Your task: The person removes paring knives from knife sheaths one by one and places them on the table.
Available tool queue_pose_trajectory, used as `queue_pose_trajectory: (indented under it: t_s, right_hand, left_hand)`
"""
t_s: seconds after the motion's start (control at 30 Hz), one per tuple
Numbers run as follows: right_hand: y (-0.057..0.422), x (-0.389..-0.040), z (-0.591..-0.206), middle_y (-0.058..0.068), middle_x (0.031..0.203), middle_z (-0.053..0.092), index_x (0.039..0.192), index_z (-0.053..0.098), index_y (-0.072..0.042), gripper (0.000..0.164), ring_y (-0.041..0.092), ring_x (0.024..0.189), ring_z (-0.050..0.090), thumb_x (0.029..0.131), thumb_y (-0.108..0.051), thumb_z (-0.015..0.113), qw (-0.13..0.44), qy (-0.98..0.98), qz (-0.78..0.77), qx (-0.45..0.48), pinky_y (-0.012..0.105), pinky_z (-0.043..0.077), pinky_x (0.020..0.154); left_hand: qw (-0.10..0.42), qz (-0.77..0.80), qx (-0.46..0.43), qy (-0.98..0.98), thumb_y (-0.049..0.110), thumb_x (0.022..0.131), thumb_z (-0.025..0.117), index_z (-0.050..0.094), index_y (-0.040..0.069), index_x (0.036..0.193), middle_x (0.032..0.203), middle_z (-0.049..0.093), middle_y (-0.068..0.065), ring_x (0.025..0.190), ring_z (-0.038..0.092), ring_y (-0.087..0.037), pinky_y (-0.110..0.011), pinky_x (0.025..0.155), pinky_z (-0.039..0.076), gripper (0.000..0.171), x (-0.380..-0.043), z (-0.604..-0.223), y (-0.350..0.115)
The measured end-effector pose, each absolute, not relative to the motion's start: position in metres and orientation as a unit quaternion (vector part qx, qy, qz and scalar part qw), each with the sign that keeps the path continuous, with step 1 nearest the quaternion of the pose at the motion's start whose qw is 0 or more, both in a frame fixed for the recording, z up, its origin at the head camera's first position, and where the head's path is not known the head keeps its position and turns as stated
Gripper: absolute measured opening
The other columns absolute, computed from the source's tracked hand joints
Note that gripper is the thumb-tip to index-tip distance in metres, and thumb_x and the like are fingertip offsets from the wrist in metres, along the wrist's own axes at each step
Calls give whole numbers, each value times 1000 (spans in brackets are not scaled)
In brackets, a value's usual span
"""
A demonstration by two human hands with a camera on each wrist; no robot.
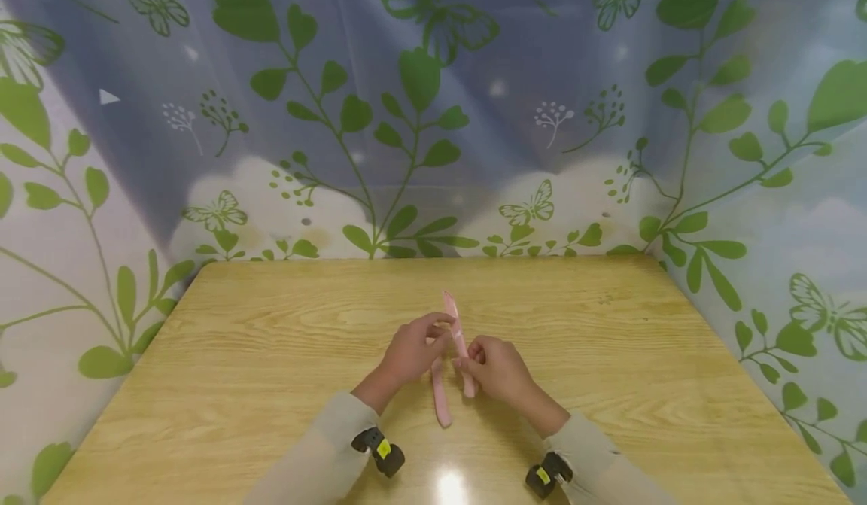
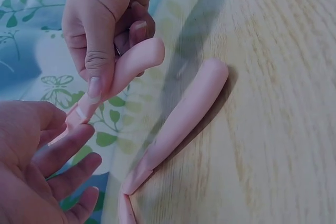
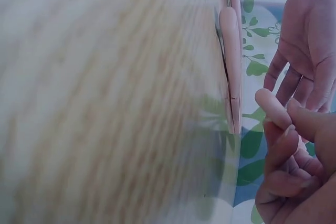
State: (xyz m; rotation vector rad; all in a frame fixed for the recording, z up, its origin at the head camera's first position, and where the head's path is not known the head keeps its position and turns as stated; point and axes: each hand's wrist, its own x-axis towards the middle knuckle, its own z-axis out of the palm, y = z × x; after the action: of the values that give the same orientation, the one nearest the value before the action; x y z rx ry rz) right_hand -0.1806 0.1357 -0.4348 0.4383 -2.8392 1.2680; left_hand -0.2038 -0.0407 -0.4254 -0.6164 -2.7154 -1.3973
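Over the table, both hands hold a slim pink tool (image 1: 463, 347) with a rounded, bent handle and a flat, pointed far end. My right hand (image 1: 500, 368) pinches its handle (image 2: 137, 61) between thumb and curled fingers. Thumb and index finger of my left hand (image 1: 415, 348) pinch it farther along, by a whitish band, while the other left fingers are spread. Below the left hand a second pink piece (image 1: 441, 400) with a similar rounded handle lies on the wood; the left hand covers its far part in the head view.
The wood-grain table (image 1: 271, 324) runs back to a curtain (image 1: 501, 129) printed with green leaves and butterflies, which hangs behind it and on both sides. Each wrist wears a black strapped camera over a light sleeve (image 1: 325, 445).
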Motion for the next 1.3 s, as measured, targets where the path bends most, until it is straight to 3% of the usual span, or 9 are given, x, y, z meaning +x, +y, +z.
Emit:
queue_pose_trajectory:
  t_s: [0.3,0.63,0.87,1.1,1.3]
  right_hand:
    - [135,-180,-432,0,58,53,76,59,-7,20,7,47,43,86,-19,71,-3,-893,428,141,20,34,41]
    - [135,-177,-432,2,61,56,79,60,-6,20,8,49,45,86,-21,70,-14,-882,446,151,20,37,42]
    - [133,-175,-433,13,65,63,81,62,-6,19,9,45,48,87,-22,70,-28,-870,463,164,18,39,40]
    - [133,-171,-432,15,65,66,84,63,-4,19,25,48,58,87,-22,69,-50,-859,477,180,18,40,40]
    - [135,-171,-433,15,63,66,84,63,-5,20,25,47,59,89,-24,68,-55,-855,478,194,17,40,39]
  left_hand:
    - [1,-498,-159,-852,21,94,61,51,9,123,105,72,-13,94,66,-24,-47,83,52,33,-206,-425,-43]
    - [-7,-497,-144,-856,26,92,63,64,8,115,103,72,-14,98,65,-27,-48,84,53,29,-206,-424,-43]
    - [-9,-490,-150,-859,27,93,62,67,7,108,104,72,-12,98,65,-27,-47,82,53,26,-205,-427,-43]
    - [-36,-512,-140,-847,25,93,62,68,6,105,107,70,-14,103,63,-29,-46,84,53,24,-201,-424,-44]
    - [-52,-528,-124,-839,24,92,63,68,6,103,101,72,-13,96,65,-24,-43,81,54,22,-198,-423,-45]
